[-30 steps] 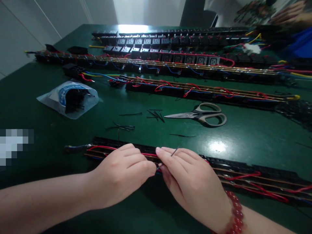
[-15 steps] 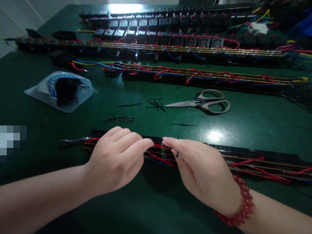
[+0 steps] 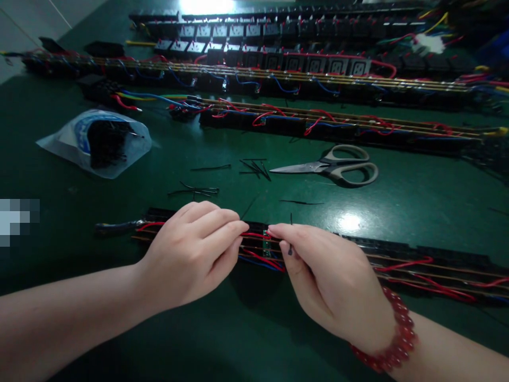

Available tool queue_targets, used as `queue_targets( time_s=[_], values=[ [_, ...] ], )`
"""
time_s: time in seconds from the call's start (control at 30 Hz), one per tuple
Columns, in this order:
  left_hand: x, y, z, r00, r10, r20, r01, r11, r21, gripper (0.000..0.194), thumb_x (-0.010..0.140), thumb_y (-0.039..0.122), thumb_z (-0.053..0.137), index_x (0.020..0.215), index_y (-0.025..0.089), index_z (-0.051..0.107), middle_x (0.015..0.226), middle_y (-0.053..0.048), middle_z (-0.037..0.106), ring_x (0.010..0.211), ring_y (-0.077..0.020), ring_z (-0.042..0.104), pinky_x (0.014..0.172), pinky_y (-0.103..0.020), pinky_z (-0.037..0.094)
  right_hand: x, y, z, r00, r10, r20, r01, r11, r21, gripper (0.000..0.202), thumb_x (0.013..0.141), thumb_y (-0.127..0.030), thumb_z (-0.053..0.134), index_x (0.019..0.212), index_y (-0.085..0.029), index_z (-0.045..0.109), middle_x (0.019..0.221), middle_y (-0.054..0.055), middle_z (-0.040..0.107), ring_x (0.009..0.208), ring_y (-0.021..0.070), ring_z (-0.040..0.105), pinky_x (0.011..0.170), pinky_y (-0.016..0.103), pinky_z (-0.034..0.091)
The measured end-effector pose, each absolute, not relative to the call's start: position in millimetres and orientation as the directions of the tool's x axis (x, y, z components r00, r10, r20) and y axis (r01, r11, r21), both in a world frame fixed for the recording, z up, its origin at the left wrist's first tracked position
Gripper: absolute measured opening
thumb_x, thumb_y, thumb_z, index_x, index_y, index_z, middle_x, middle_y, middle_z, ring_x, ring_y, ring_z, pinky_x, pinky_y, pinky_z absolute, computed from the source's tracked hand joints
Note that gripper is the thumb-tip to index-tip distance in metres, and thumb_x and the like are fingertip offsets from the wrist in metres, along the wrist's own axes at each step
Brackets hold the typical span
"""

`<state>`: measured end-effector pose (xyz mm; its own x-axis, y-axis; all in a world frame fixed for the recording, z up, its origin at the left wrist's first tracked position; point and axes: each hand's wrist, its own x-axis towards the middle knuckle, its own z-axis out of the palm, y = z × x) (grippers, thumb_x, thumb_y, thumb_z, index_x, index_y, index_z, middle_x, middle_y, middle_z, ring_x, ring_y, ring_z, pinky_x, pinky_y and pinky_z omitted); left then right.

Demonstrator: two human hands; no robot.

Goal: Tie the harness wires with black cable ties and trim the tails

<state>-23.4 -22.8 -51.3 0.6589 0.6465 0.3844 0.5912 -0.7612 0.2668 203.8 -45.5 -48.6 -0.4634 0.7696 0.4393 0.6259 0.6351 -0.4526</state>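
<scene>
A long black strip point(image 3: 449, 254) with copper rods and red and blue wires lies across the near part of the green table. Over its left part is my left hand point(image 3: 194, 254), fingers closed, with a thin black cable tie point(image 3: 249, 208) sticking up at the fingertips. My right hand point(image 3: 330, 281), wearing a red bead bracelet, is closed over the strip, a short black cable tie point(image 3: 291, 218) between its fingers. Between both hands a small green circuit board point(image 3: 266, 244) shows on the strip.
Scissors point(image 3: 326, 166) and loose black cable ties point(image 3: 254, 168) lie beyond the hands. An open plastic bag point(image 3: 137, 151) of black ties is at left. More wired strips point(image 3: 338, 119) and rows of black sockets point(image 3: 310, 63) stretch across the back of the table.
A thin black tie now shows upright by my left fingertips, and the left thumb and finger have drawn together. My right hand has barely moved. The view has shifted slightly.
</scene>
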Motion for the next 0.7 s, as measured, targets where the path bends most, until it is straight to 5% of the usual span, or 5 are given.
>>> queue_targets(
  time_s=[0.27,0.43,0.7],
  values=[
    [-23.2,-22.6,-53.9,0.672,0.643,0.368,0.603,-0.763,0.233,0.024,0.095,0.026,0.061,0.115,0.014,0.068,0.116,-0.006,0.074,0.103,-0.0213,0.068,0.088,-0.037,0.053,204.8,-47.0,-48.1,-0.454,0.758,0.468,0.62,0.646,-0.445,0.016,0.096,-0.012,0.05,0.106,-0.015,0.061,0.097,0.009,0.078,0.086,0.02,0.075,0.073,0.032,0.062],
    [-23.8,-21.6,-54.7,0.702,0.625,0.341,0.596,-0.778,0.198,0.038,0.096,0.042,0.062,0.116,0.011,0.066,0.116,-0.01,0.074,0.103,-0.0239,0.069,0.088,-0.039,0.052,204.4,-48.5,-48.2,-0.434,0.791,0.431,0.642,0.607,-0.468,0.033,0.086,-0.009,0.055,0.118,-0.01,0.061,0.114,0.014,0.076,0.103,0.0206,0.073,0.091,0.033,0.061],
    [-24.9,-20.3,-54.0,0.724,0.603,0.335,0.586,-0.794,0.163,0.039,0.097,0.044,0.061,0.116,0.011,0.065,0.115,-0.009,0.074,0.102,-0.0239,0.069,0.085,-0.039,0.053,204.3,-47.7,-49.1,-0.429,0.808,0.404,0.691,0.581,-0.429,0.038,0.085,-0.006,0.049,0.121,-0.009,0.061,0.113,0.015,0.077,0.104,0.0231,0.074,0.091,0.038,0.063]
  ],
)
